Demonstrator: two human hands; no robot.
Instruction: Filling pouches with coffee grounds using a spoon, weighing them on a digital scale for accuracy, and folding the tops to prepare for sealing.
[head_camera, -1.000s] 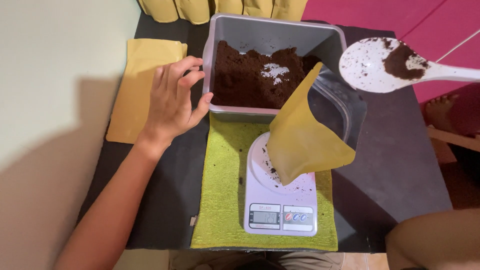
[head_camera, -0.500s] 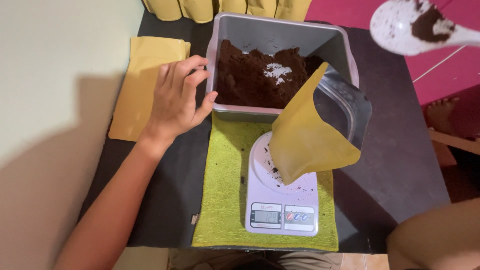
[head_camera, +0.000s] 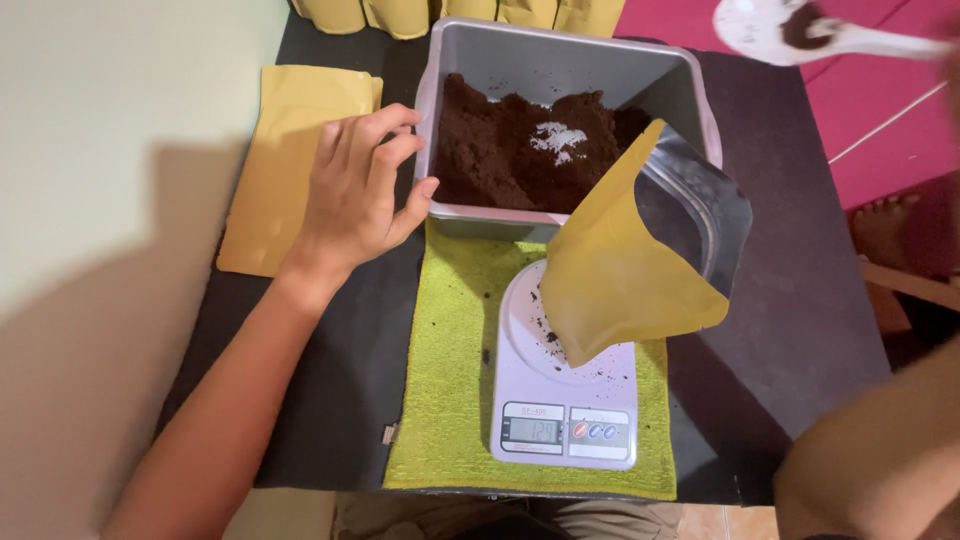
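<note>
Left hand (head_camera: 360, 195) rests flat against the near left corner of the tub (head_camera: 690, 90), fingers loosely spread and curled on its rim, thumb on the front wall, bracing rather than gripping, just where it was a second ago. The right hand sits almost off the top right edge, a blur only, so how it closes I cannot tell, but the white spoon (head_camera: 800, 28) it carries has climbed up and away from the tub over the last second and now hangs high over the pink floor with a small dark heap in its bowl. Below, the yellow pouch (head_camera: 625, 275) stands open-mouthed on the scale (head_camera: 565, 400), leaning right, crumbs scattered on the plate. The scale sits on a green cloth (head_camera: 440, 380); flat pouches (head_camera: 285, 160) lie left.
</note>
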